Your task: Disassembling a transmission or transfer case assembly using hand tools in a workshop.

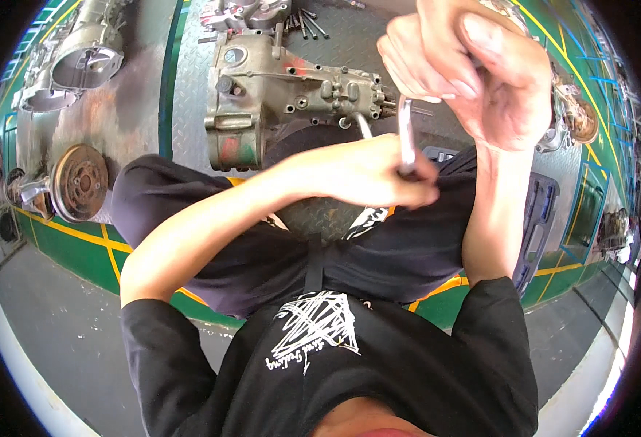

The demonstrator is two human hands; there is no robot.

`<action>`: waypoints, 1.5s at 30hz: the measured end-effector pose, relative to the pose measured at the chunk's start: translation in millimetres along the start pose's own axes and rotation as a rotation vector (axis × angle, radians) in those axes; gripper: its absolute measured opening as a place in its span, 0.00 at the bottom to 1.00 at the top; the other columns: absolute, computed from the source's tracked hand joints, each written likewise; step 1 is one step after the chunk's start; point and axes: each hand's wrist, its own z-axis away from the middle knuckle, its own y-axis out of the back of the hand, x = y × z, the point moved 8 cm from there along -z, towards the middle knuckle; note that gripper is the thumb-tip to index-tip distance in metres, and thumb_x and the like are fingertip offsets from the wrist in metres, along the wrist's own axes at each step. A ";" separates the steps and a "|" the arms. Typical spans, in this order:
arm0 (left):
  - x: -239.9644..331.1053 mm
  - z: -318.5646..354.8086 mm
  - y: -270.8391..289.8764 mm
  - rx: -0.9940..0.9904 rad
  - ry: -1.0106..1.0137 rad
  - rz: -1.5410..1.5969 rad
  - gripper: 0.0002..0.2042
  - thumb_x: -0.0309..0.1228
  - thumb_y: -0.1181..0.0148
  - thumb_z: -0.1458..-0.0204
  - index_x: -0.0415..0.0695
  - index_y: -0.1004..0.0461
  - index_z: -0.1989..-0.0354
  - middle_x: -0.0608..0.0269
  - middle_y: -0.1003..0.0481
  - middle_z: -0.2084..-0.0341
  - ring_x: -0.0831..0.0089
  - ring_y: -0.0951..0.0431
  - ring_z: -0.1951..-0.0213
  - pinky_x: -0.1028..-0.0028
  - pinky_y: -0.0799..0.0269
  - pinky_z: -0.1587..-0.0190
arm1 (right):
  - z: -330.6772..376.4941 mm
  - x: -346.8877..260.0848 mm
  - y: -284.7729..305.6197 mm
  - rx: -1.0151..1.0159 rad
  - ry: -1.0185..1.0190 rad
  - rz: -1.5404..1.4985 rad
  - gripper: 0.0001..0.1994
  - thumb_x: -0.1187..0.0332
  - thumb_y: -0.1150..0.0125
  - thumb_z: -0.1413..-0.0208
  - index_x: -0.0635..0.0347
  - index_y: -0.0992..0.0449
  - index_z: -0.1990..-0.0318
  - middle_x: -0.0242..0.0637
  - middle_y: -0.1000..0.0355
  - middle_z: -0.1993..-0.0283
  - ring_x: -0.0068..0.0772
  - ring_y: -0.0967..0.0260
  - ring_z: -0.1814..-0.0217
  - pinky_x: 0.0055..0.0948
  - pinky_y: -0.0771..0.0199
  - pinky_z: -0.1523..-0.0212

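My left hand (378,171) reaches across in front of my lap, somewhat blurred, with its fingers closed round a shiny metal bar (407,135). What kind of tool the bar belongs to, I cannot tell. A second bright rod end (364,125) shows beside the knuckles. Higher up and closer to the camera, my right hand (481,69) is raised with its fingers curled in. Whatever it may hold is hidden; the bar's upper end comes near its fingertips. Just beyond the left hand lies a metal gearbox housing (262,91) with red and green paint marks.
Several loose bolts (309,23) and another casting (244,13) lie beyond the housing. At left are a rusty brake drum (80,182) and a large open gearbox casing (87,65). A dark tool case (539,211) sits by my right arm, near more metal parts (579,120).
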 end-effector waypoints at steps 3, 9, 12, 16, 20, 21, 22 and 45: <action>6.0 25.3 23.1 -0.313 0.138 -0.004 0.12 0.35 0.39 0.40 0.38 0.21 0.70 0.68 0.26 0.80 0.79 0.31 0.73 0.72 0.34 0.67 | 14.9 -9.2 -2.3 -0.193 -0.045 0.290 0.24 0.53 0.52 0.32 0.58 0.33 0.78 0.25 0.35 0.82 0.17 0.42 0.80 0.22 0.45 0.78; 11.5 36.0 105.6 0.229 0.007 -0.106 0.15 0.30 0.35 0.52 0.37 0.23 0.57 0.68 0.24 0.69 0.83 0.28 0.64 0.77 0.31 0.61 | 3.8 11.7 -39.9 -0.176 0.161 0.395 0.15 0.68 0.46 0.39 0.77 0.23 0.58 0.42 0.22 0.68 0.27 0.25 0.67 0.24 0.30 0.69; 8.2 -0.6 82.5 0.898 -0.086 -0.044 0.08 0.30 0.45 0.35 0.41 0.23 0.54 0.66 0.23 0.64 0.81 0.25 0.56 0.76 0.28 0.53 | -15.8 29.3 -45.8 -0.204 0.309 0.330 0.17 0.59 0.49 0.32 0.59 0.31 0.73 0.26 0.39 0.79 0.18 0.41 0.77 0.23 0.37 0.72; -14.7 -38.2 37.8 0.876 -0.175 0.126 0.10 0.28 0.43 0.36 0.38 0.25 0.50 0.63 0.23 0.61 0.75 0.25 0.54 0.74 0.29 0.49 | -23.6 16.6 -20.9 -0.184 0.105 0.099 0.19 0.60 0.49 0.31 0.60 0.32 0.75 0.23 0.43 0.77 0.16 0.48 0.76 0.24 0.46 0.75; -15.9 14.1 -3.0 0.982 -0.177 0.017 0.03 0.21 0.43 0.41 0.37 0.25 0.66 0.64 0.30 0.80 0.78 0.32 0.78 0.73 0.35 0.73 | -8.3 -0.2 -2.5 -0.157 0.134 0.106 0.24 0.55 0.50 0.36 0.56 0.42 0.82 0.23 0.51 0.84 0.18 0.55 0.81 0.24 0.56 0.77; -17.2 36.0 -0.2 1.021 -0.176 -0.088 0.03 0.21 0.42 0.42 0.37 0.26 0.68 0.64 0.28 0.80 0.77 0.30 0.78 0.72 0.34 0.73 | -4.6 -2.1 -4.2 -0.180 0.107 0.114 0.24 0.56 0.50 0.36 0.57 0.43 0.83 0.24 0.51 0.84 0.18 0.55 0.81 0.25 0.56 0.77; -17.3 53.7 7.2 1.082 0.028 -0.110 0.02 0.21 0.42 0.42 0.37 0.25 0.67 0.62 0.27 0.79 0.76 0.27 0.75 0.73 0.31 0.70 | -1.6 -4.9 -5.4 -0.171 0.056 0.132 0.24 0.56 0.49 0.38 0.57 0.43 0.85 0.26 0.51 0.84 0.19 0.55 0.81 0.27 0.56 0.78; -46.7 100.2 44.0 1.386 -0.036 -0.246 0.15 0.39 0.40 0.37 0.39 0.28 0.70 0.66 0.25 0.75 0.79 0.31 0.72 0.73 0.32 0.70 | 19.7 13.2 -37.6 -0.405 -0.021 -0.044 0.08 0.78 0.52 0.45 0.75 0.27 0.70 0.41 0.34 0.83 0.29 0.42 0.85 0.30 0.40 0.79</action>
